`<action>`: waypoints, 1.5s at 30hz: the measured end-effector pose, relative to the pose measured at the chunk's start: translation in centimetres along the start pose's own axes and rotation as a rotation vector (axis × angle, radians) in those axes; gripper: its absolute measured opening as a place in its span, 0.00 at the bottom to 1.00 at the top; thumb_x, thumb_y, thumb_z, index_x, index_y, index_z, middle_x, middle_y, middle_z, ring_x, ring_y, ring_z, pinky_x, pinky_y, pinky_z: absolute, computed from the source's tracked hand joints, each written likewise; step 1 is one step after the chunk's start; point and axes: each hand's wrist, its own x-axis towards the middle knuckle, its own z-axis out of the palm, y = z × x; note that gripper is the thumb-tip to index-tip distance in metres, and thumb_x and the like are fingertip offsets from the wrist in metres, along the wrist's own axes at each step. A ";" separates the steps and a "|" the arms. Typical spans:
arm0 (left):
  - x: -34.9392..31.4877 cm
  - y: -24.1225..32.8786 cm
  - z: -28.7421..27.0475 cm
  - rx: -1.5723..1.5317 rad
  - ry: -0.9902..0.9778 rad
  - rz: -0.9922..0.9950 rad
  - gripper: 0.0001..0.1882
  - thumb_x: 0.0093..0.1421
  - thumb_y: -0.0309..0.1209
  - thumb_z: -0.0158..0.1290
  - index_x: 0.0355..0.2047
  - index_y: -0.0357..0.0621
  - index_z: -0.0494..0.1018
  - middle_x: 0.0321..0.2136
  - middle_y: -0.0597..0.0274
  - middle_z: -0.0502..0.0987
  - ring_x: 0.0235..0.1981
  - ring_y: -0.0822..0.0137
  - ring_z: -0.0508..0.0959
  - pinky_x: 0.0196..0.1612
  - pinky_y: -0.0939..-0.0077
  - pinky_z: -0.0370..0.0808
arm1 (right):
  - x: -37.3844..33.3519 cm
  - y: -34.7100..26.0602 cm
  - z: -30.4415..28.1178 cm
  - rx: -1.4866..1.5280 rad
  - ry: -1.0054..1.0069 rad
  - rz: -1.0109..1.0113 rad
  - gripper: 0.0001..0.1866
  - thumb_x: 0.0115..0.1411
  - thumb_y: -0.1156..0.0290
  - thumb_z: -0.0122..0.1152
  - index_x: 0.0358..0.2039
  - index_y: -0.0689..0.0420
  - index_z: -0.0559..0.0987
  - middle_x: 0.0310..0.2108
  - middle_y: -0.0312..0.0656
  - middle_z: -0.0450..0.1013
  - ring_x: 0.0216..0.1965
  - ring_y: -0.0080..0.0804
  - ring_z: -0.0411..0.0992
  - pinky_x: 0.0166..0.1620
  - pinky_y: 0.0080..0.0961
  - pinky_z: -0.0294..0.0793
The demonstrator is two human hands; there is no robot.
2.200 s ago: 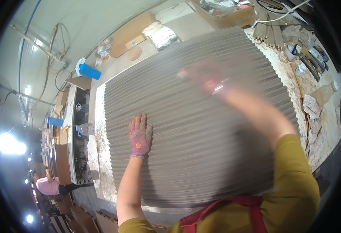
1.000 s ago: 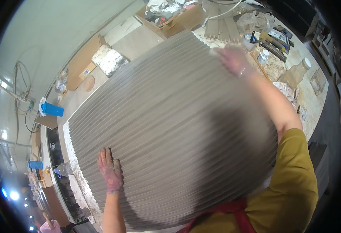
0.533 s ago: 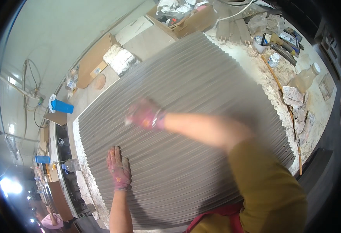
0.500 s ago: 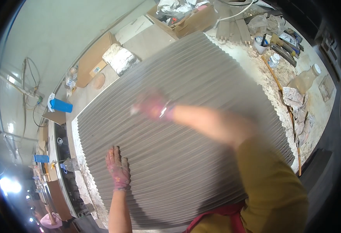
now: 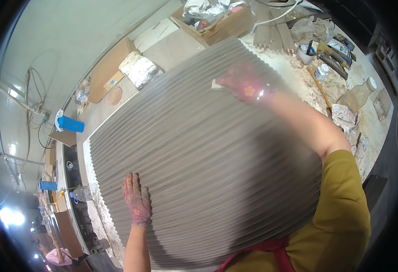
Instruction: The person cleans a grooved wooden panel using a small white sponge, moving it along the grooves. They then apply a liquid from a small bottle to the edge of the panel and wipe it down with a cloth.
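Observation:
A large grey ribbed panel (image 5: 185, 181) lies flat across the table, its ridges running from side to side. Gloved in pinkish-red, my left hand (image 5: 137, 201) rests on the panel's left part, fingers stretched out and holding nothing. My right hand (image 5: 246, 86), in a matching glove and slightly smeared by motion, is over the panel's far right part. Its fingers are closed on a small white flat piece (image 5: 216, 85), which pokes out at the fingertips. Most of that piece is hidden by the glove, so its kind cannot be made out.
Beyond the panel are a foil-wrapped block (image 5: 140, 70) and a cardboard box (image 5: 226, 29). To the right stand a capped jar (image 5: 358, 94), a small white bottle (image 5: 321, 71), tools (image 5: 332, 63) and a thin stick (image 5: 319, 88). A blue container (image 5: 71, 123) is left. Another person (image 5: 58, 257) appears lower left.
My right hand has swept from the panel's middle toward the far right with the white piece, the arm moving right too. My left hand stays almost in place.

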 end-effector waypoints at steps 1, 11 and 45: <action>0.0 0.1 -0.1 -0.025 0.007 -0.008 0.30 0.59 0.32 0.50 0.62 0.40 0.63 0.63 0.47 0.62 0.65 0.45 0.59 0.67 0.52 0.54 | 0.5 1.1 0.3 0.059 -0.017 0.026 0.14 0.63 0.59 0.52 0.49 0.39 0.78 0.44 0.42 0.76 0.48 0.41 0.73 0.51 0.46 0.70; 0.1 0.2 0.1 -0.010 0.010 -0.051 0.30 0.58 0.33 0.51 0.62 0.44 0.64 0.64 0.50 0.62 0.66 0.47 0.59 0.67 0.53 0.53 | 3.5 -22.7 1.6 0.674 -0.576 -0.113 0.35 0.59 0.41 0.53 0.56 0.57 0.72 0.62 0.51 0.64 0.64 0.50 0.59 0.67 0.42 0.55; 0.6 0.8 0.0 -0.091 -0.012 -0.020 0.30 0.58 0.33 0.50 0.62 0.41 0.64 0.64 0.46 0.60 0.66 0.44 0.57 0.68 0.51 0.52 | 9.4 5.3 7.8 0.002 0.119 -0.023 0.17 0.65 0.58 0.49 0.47 0.51 0.80 0.42 0.49 0.78 0.46 0.49 0.77 0.49 0.49 0.72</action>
